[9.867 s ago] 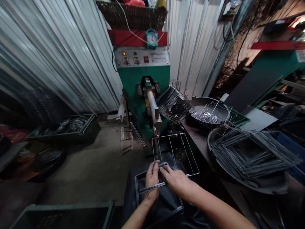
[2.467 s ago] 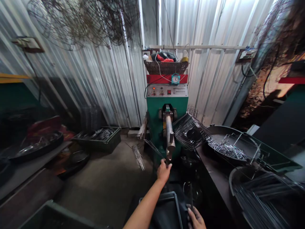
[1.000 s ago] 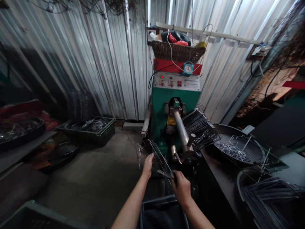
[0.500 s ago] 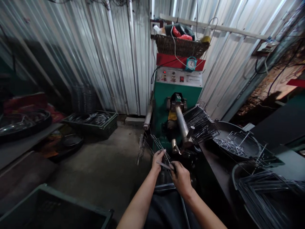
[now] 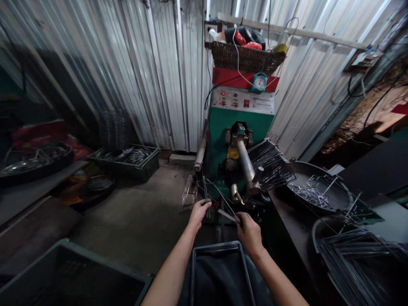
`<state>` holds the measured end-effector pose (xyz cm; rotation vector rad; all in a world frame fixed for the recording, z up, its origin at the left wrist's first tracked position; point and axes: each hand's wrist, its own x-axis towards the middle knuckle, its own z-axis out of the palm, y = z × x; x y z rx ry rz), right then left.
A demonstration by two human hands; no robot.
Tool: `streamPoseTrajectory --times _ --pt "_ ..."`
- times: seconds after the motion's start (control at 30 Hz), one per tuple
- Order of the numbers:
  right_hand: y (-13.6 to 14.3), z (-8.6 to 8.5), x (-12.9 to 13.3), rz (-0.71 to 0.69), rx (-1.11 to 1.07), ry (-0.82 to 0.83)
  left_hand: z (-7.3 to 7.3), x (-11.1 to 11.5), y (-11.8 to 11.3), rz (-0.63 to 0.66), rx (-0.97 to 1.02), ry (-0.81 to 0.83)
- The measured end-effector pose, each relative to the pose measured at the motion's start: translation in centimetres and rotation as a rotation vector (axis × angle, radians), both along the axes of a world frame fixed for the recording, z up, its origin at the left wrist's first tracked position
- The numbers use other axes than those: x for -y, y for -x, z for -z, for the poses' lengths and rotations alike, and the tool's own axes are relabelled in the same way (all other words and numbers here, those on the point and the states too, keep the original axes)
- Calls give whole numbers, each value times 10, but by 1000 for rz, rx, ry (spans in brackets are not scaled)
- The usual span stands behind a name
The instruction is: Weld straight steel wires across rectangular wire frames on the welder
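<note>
My left hand [image 5: 198, 213] is closed on a few thin metal wires [image 5: 205, 189] that stick up from its fingertips. To its right, my right hand [image 5: 249, 233] grips a small bunch of thin metal rods [image 5: 226, 215], their ends pointing left and upward. The hands are apart, in front of a green machine [image 5: 219, 140] with a thick metal arm [image 5: 246, 160] and a lower copper-coloured electrode [image 5: 235, 194]. Across my lap lies a rectangular wire frame [image 5: 216, 246], below both hands and touched by neither. More wire pieces [image 5: 188, 191] hang left of the machine.
A wire rack of rods [image 5: 270, 163] stands right of the machine. Beyond it are a round pan [image 5: 342, 187] of small metal parts and a tub [image 5: 315, 233] of wire frames. Green crates stand at front left [image 5: 79, 255] and back left [image 5: 153, 163].
My hands have moved apart: the left went left with its wires, the right slightly right with its rods. More of the wire frame on my lap now shows.
</note>
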<state>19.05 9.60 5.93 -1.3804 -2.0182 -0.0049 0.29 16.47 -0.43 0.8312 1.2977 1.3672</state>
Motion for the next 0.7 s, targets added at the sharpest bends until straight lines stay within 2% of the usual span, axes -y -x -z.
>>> streamPoseTrajectory --times 0.17,0.33,0.47,0.7 --pt "3 -2 6 -17 -120 49 -3 2 1 13 -122 19" --pt "-4 -20 3 11 -106 -28 -1 -7 1 -20 -163 39" --pt "1 -31 0 7 -68 -36 2 -19 -8 -8 -153 56" --pt "3 -27 0 24 7 34 14 -35 -32 5 -138 42"
